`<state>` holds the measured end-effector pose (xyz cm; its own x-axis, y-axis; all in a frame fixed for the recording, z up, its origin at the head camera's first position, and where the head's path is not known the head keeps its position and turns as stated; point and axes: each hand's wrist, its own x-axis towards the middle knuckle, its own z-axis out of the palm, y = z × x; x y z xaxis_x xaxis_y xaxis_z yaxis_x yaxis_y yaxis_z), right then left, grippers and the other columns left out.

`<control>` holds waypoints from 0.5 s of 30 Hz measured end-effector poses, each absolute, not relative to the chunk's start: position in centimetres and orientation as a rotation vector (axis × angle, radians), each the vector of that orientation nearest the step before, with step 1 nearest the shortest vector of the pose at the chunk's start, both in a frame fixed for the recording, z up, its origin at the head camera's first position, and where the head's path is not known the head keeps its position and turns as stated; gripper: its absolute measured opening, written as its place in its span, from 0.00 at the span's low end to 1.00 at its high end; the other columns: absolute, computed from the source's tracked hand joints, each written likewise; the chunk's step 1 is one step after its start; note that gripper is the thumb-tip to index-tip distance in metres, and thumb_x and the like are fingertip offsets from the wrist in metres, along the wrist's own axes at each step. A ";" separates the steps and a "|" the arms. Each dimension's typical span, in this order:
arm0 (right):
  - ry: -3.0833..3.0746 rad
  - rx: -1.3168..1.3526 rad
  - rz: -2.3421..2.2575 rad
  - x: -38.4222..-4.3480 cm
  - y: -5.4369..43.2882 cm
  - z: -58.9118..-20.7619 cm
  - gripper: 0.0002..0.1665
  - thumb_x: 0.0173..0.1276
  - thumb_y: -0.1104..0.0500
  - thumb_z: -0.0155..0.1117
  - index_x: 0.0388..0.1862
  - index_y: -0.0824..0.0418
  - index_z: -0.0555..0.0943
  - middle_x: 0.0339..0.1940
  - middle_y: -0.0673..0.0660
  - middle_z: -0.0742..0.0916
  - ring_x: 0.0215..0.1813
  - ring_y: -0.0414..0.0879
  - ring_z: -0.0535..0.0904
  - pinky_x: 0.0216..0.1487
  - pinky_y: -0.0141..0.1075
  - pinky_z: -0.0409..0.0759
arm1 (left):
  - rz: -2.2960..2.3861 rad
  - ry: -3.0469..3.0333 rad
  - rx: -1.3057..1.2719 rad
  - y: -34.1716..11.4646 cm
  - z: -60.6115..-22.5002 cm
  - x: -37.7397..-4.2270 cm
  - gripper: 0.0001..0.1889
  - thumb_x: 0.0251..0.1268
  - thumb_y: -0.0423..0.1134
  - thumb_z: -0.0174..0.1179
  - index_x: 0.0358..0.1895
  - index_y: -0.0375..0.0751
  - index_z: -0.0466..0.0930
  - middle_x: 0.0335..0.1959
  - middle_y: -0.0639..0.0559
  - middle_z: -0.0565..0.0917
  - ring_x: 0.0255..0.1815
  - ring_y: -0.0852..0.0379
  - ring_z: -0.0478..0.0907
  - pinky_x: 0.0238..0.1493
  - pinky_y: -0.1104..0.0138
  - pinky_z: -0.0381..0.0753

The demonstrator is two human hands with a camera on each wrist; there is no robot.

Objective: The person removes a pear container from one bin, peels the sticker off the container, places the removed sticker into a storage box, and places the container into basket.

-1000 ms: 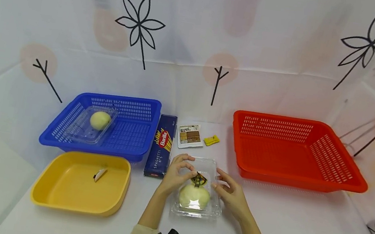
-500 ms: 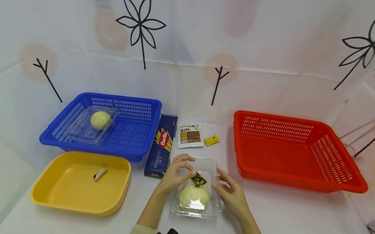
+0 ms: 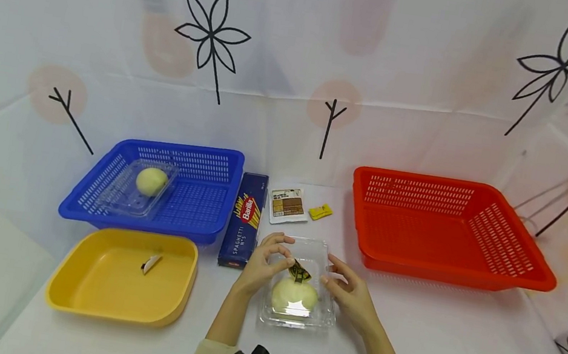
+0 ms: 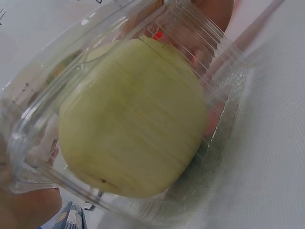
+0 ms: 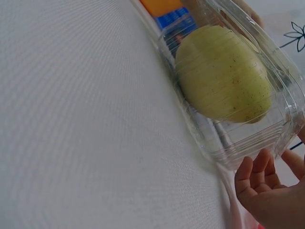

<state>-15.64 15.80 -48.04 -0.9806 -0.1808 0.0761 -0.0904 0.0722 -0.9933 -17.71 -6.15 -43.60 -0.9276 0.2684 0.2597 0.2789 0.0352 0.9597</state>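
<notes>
A clear plastic clamshell box (image 3: 313,250) lies on the white table with a pale yellow-green round fruit or vegetable (image 3: 294,298) inside. On its lid sits a black and yellow sticker (image 3: 300,272). My left hand (image 3: 260,268) is over the box's left side, pinching the sticker's upper left corner between thumb and finger. With thumb and fingers, my right hand (image 3: 354,297) holds the box's right edge. In the right wrist view, curled fingers (image 5: 262,171) lie against the box's ribbed wall. The left wrist view shows the produce (image 4: 133,119) through the plastic.
A blue basket (image 3: 198,231) holds another clamshell (image 3: 120,201) with pale produce. In front is a yellow tray (image 3: 117,314) with a small scrap (image 3: 151,264). A spaghetti box (image 3: 244,220), a flat packet (image 3: 287,206), a yellow sachet (image 3: 320,212) and a red basket (image 3: 456,275) stand behind the hands.
The left hand has shifted very slightly left, and the sticker's pinched corner with it. The right hand and the clamshell box stay in place.
</notes>
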 end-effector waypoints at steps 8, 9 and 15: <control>2.258 -0.281 -2.077 -15.6 15.7 -47.9 0.33 0.64 0.66 0.61 0.67 0.71 0.64 0.52 0.71 0.74 0.42 0.49 0.80 0.36 0.29 0.78 | -2.129 -2.238 -0.601 -6.3 -43.5 -17.7 0.06 0.54 0.23 0.59 0.30 0.18 0.75 0.56 0.27 0.72 0.68 0.37 0.56 0.70 0.47 0.43; 2.257 -0.281 -2.078 -15.6 15.7 -47.9 0.33 0.64 0.66 0.61 0.67 0.71 0.64 0.52 0.72 0.74 0.42 0.49 0.80 0.37 0.29 0.78 | -2.131 -2.239 -0.602 -6.3 -43.5 -17.7 0.06 0.54 0.23 0.59 0.30 0.18 0.75 0.56 0.27 0.72 0.68 0.37 0.56 0.70 0.47 0.43; 2.247 -0.283 -2.084 -15.4 15.7 -47.7 0.33 0.64 0.67 0.60 0.67 0.71 0.64 0.53 0.73 0.73 0.44 0.52 0.79 0.37 0.29 0.78 | -2.145 -2.250 -0.610 -6.5 -43.5 -17.7 0.07 0.55 0.24 0.58 0.31 0.17 0.75 0.57 0.28 0.71 0.68 0.38 0.55 0.70 0.47 0.43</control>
<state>-15.42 15.65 -47.72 -0.9811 -0.1772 0.0778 -0.0909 0.0668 -0.9936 -17.73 -6.45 -43.48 -0.9256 0.2914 0.2418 0.2554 0.0092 0.9668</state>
